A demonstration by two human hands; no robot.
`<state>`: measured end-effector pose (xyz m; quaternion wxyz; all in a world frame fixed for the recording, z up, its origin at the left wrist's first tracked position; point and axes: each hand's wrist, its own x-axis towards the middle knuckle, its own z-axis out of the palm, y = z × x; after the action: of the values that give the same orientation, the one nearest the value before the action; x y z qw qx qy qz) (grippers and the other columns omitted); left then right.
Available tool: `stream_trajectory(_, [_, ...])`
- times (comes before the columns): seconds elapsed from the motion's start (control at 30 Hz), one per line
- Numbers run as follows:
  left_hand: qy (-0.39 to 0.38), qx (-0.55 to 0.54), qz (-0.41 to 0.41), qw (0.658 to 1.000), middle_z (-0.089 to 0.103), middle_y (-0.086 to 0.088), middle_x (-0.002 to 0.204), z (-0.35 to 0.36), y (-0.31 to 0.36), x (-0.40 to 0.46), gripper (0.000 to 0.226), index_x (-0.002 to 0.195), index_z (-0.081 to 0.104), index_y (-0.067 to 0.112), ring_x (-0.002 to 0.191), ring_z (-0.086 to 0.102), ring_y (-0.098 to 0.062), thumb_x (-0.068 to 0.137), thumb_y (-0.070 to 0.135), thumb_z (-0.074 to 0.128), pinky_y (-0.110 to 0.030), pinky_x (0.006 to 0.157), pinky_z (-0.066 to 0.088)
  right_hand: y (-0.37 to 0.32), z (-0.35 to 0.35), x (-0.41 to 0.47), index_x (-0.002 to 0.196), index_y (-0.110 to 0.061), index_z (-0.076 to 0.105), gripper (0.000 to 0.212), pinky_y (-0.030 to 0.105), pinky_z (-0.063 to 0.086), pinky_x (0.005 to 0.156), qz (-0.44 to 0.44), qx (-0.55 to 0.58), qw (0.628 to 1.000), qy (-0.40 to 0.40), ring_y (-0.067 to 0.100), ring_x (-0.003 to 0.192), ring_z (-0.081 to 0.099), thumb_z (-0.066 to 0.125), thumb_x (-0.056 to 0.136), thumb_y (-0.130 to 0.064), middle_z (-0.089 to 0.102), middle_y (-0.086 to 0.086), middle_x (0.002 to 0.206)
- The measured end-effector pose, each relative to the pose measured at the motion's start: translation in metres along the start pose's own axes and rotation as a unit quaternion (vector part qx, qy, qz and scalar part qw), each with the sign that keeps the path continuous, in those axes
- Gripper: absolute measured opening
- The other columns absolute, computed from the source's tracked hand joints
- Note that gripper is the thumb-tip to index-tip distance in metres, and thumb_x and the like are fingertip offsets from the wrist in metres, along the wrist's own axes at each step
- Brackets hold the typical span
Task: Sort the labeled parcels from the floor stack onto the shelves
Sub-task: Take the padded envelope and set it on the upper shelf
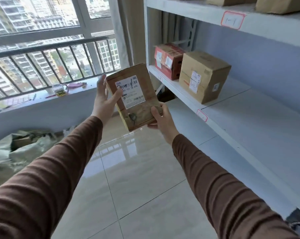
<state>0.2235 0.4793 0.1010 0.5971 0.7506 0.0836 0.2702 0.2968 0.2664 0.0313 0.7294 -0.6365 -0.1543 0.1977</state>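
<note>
I hold a flat brown cardboard parcel with a white shipping label up in front of me, tilted, label facing me. My left hand grips its left edge, thumb across the label. My right hand grips its lower right corner. To the right stands a white shelf unit. Its middle shelf, tagged with a small red-bordered label, carries a red box and a brown box. The shelf above bears a tag reading 1-1 and more brown parcels.
A grey sack with parcels lies on the floor at the left under the window sill. A glass mug and pens sit on the sill. Glossy floor tiles spread below my arms.
</note>
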Motion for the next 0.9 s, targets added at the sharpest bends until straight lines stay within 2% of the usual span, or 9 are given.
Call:
stream_trajectory(0.1, [0.03,-0.023,-0.025,0.999,0.055,-0.001,0.147,-0.04,-0.015,0.003,0.076,0.154,0.029,0.027,0.137,0.053,-0.018,0.092,0.036,0.073,-0.048,0.111,0.048,0.003,0.042,0.017,0.145,-0.024,0.046,0.053,0.04,0.063,0.075,0.003,-0.005,0.999,-0.042,0.032,0.112,0.07,0.062,0.099,-0.046,0.062,0.012,0.133])
stream_trajectory(0.2, [0.042,0.017,-0.032,0.998,0.054,0.002,0.151,-0.095,-0.031,0.0,0.095,0.161,0.018,0.037,0.14,0.05,-0.016,0.087,0.053,0.076,-0.053,0.116,0.041,0.007,0.092,0.031,0.146,-0.026,0.046,0.052,0.044,0.063,0.078,-0.004,-0.003,0.997,-0.074,0.033,0.113,0.069,0.06,0.1,-0.045,0.061,0.014,0.135])
stream_trajectory(0.33, [0.086,0.037,-0.039,0.995,0.058,0.004,0.145,-0.165,-0.038,-0.021,0.084,0.156,0.029,0.027,0.132,0.057,-0.012,0.089,0.045,0.075,-0.048,0.114,0.044,0.01,0.179,0.043,0.14,-0.027,0.048,0.037,0.042,0.064,0.075,-0.013,0.003,0.994,-0.111,0.034,0.112,0.068,0.056,0.105,-0.034,0.06,0.015,0.134])
stream_trajectory(0.47, [0.14,0.027,-0.077,0.987,0.059,0.004,0.144,-0.245,-0.05,-0.047,0.089,0.151,0.03,0.028,0.131,0.058,-0.015,0.081,0.054,0.079,-0.05,0.111,0.047,0.021,0.271,0.047,0.139,-0.026,0.048,0.034,0.034,0.062,0.069,-0.035,0.004,0.987,-0.154,0.031,0.114,0.066,0.054,0.106,-0.03,0.057,0.015,0.135])
stream_trajectory(0.6, [0.174,0.053,-0.108,0.977,0.055,0.005,0.147,-0.317,-0.054,-0.074,0.112,0.158,0.021,0.031,0.132,0.056,-0.014,0.072,0.063,0.083,-0.05,0.113,0.046,0.039,0.352,0.045,0.132,-0.036,0.051,0.028,0.052,0.064,0.079,-0.039,0.004,0.98,-0.197,0.031,0.115,0.067,0.056,0.105,-0.033,0.062,0.009,0.13])
stream_trajectory(0.63, [0.175,0.068,-0.12,0.975,0.055,0.007,0.148,-0.332,-0.056,-0.081,0.118,0.161,0.015,0.037,0.131,0.057,-0.013,0.07,0.062,0.085,-0.049,0.113,0.045,0.042,0.371,0.047,0.133,-0.036,0.051,0.029,0.055,0.063,0.08,-0.038,0.002,0.977,-0.21,0.032,0.116,0.066,0.056,0.105,-0.034,0.062,0.009,0.13])
stream_trajectory(0.73, [0.205,0.093,-0.141,0.964,0.054,0.014,0.148,-0.376,-0.062,-0.098,0.123,0.16,0.001,0.048,0.132,0.056,-0.012,0.069,0.051,0.085,-0.048,0.115,0.043,0.053,0.428,0.054,0.144,-0.03,0.047,0.039,0.049,0.063,0.083,-0.035,-0.014,0.967,-0.253,0.03,0.118,0.066,0.055,0.105,-0.032,0.062,0.009,0.133])
stream_trajectory(0.83, [0.259,0.087,-0.138,0.952,0.052,0.016,0.15,-0.414,-0.065,-0.113,0.115,0.162,0.0,0.041,0.136,0.051,-0.008,0.083,0.031,0.084,-0.043,0.117,0.041,0.066,0.481,0.062,0.148,-0.036,0.045,0.048,0.055,0.057,0.097,-0.043,-0.029,0.949,-0.31,0.027,0.124,0.063,0.058,0.102,-0.039,0.061,0.006,0.139])
stream_trajectory(0.9, [0.292,0.095,-0.139,0.941,0.05,0.016,0.152,-0.438,-0.066,-0.123,0.113,0.162,-0.002,0.04,0.138,0.049,-0.007,0.088,0.022,0.081,-0.04,0.118,0.04,0.075,0.515,0.066,0.148,-0.042,0.043,0.052,0.056,0.055,0.1,-0.045,-0.042,0.933,-0.354,0.023,0.126,0.063,0.058,0.099,-0.044,0.062,0.0,0.139])
